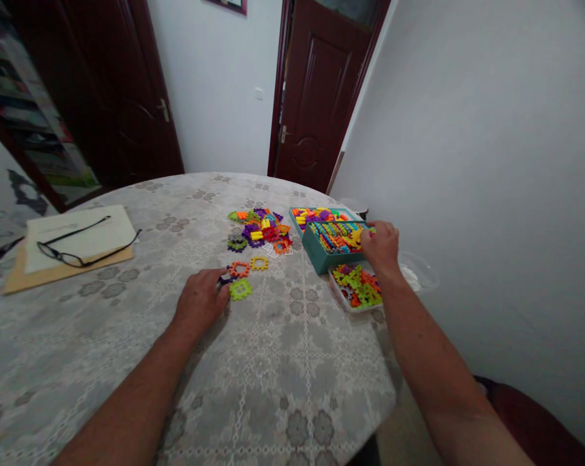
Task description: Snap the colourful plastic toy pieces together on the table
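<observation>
My left hand [201,296] rests on the tablecloth, its fingers curled at a dark purple plastic piece [226,279]. Beside those fingertips lie a lime-green square building piece [241,289], an orange one [239,269] and a yellow one [259,263]. My right hand [382,243] reaches over the right end of a teal box [321,257] with colourful beaded rows inside. Its fingers are bent by yellow pieces [354,237] there; whether they grip one is hidden. Below that wrist stands a clear tub [343,298] of green and orange pieces [360,285].
A pile of mixed plastic pieces [266,230] lies mid-table. Behind the box is a teal tray [297,222] of colourful parts. Eyeglasses [74,260] sit on papers [79,226] at the left. A clear lid [426,272] and the wall [491,194] are on the right.
</observation>
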`<move>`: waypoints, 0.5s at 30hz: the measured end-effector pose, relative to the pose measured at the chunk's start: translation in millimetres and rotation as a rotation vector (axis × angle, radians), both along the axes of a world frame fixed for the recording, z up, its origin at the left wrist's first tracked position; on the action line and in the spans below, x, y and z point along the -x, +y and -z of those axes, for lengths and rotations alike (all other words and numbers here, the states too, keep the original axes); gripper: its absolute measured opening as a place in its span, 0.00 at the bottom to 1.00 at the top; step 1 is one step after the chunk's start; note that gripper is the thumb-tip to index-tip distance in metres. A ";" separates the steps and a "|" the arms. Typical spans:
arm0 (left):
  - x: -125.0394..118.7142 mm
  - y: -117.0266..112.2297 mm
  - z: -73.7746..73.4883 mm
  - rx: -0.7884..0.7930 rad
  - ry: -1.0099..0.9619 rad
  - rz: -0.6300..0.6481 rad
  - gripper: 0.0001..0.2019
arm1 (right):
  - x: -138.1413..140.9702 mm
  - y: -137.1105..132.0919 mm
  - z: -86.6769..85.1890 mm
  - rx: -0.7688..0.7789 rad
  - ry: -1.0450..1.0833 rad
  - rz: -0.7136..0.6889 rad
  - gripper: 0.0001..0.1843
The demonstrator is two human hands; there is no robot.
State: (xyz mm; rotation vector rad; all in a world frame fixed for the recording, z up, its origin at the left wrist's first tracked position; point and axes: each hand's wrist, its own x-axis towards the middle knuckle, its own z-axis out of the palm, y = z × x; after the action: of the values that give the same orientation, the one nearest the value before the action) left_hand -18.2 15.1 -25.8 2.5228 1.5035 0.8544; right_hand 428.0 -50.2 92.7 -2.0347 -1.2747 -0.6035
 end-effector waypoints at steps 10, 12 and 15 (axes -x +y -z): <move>-9.4 -16.4 -13.1 0.103 0.096 -0.009 0.23 | 146.6 -15.5 40.8 0.319 0.161 -0.872 0.12; -10.6 -18.8 -16.0 0.105 0.077 0.019 0.21 | 168.7 -10.7 53.9 0.474 0.161 -0.945 0.14; -12.1 -21.1 -17.2 0.111 0.042 0.069 0.19 | 196.7 -3.8 71.9 0.582 0.112 -0.946 0.18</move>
State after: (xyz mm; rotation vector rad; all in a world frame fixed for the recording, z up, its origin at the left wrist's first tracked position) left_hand -6.0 -6.0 -8.6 2.5104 1.4242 0.6926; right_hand 231.3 -54.0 20.8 -1.5239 -2.2679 0.3564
